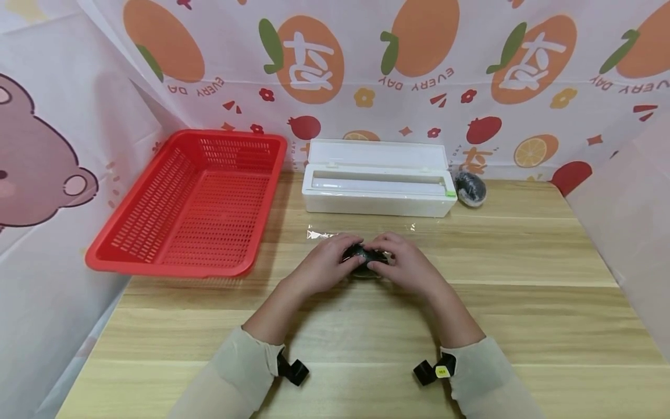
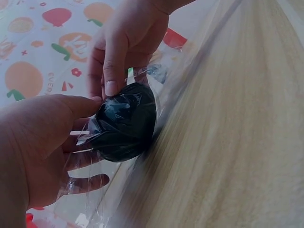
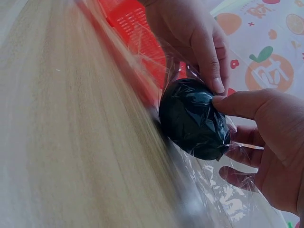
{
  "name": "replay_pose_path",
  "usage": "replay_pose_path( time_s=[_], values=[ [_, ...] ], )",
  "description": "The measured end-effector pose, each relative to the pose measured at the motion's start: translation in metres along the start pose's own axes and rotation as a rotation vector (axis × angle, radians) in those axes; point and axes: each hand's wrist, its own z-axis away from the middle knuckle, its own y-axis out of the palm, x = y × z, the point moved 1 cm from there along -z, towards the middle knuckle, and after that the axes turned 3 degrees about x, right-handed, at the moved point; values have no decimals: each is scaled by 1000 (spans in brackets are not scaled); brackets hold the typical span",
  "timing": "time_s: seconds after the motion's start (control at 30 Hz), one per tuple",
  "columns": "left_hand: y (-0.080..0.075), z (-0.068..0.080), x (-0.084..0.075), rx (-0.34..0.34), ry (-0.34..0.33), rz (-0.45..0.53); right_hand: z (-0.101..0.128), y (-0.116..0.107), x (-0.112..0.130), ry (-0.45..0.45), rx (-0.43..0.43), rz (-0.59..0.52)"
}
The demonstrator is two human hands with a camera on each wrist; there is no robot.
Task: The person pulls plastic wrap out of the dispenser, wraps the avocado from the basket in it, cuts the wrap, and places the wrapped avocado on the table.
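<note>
Presently my left hand (image 1: 333, 261) and right hand (image 1: 404, 262) grip a dark, roundish, film-wrapped object (image 3: 190, 118) on the pale wooden table (image 1: 534, 326), its long axis seemingly crosswise; a white oblong plastic box (image 1: 377, 203) stands beyond.

Blocked left of the white box (image 1: 377, 204) by a red basket (image 1: 265, 215), right by a wrapped bundle (image 1: 470, 188), in front by the hands (image 1: 327, 265) (image 1: 408, 265); passable farther right, over bare tabletop (image 1: 544, 279).
</note>
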Motion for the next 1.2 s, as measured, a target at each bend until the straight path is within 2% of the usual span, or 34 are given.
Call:
replay_pose_path(
  time_s=[0.1, 0.2, 0.27, 0.33, 0.4, 0.43, 0.5, 0.6, 0.67, 0.77, 0.9, 0.93, 1.0, 1.13, 1.2],
  values=[
    [-1, 0, 1, 7, -10, -2, 0, 0, 0, 14, -1, -1],
    [-6, 1, -2, -39, -36, -8, 1, -1, 0, 26, -2, 6],
    [-12, 4, -8, -101, -56, 46, 1, -1, 1, 24, -1, 17],
    [-17, 8, -17, -168, -46, 129, 0, -1, 1, 22, -1, 20],
    [-20, 10, -25, -199, -16, 191, 0, -1, 1, 22, -3, 24],
    [-19, 10, -28, -194, 0, 194, -1, -1, 1, 20, -5, 27],
    [-15, 10, -29, -160, 22, 116, -1, -1, 1, 22, -5, 26],
    [-6, 8, -25, -87, 11, -60, 0, -1, 0, 32, -3, 24],
    [-1, 7, -21, -57, 4, -133, 0, -1, 0, 43, 6, 19],
    [5, 6, -16, -53, 2, -151, 0, -1, 1, 82, 12, 19],
    [7, 5, -13, -69, 9, -153, 1, -6, 7, 168, -82, 21],
    [7, 5, -12, -69, 9, -155, 1, -7, 10, 187, -120, -16],
    [7, 4, -11, -64, 10, -157, 1, -8, 16, 197, -170, -182],
    [7, 2, -10, -66, 14, -142, -1, -3, 28, 176, -135, -664],
    [6, 1, -9, -69, 14, -132, -3, -1, 29, 206, -113, -813]
  ],
)
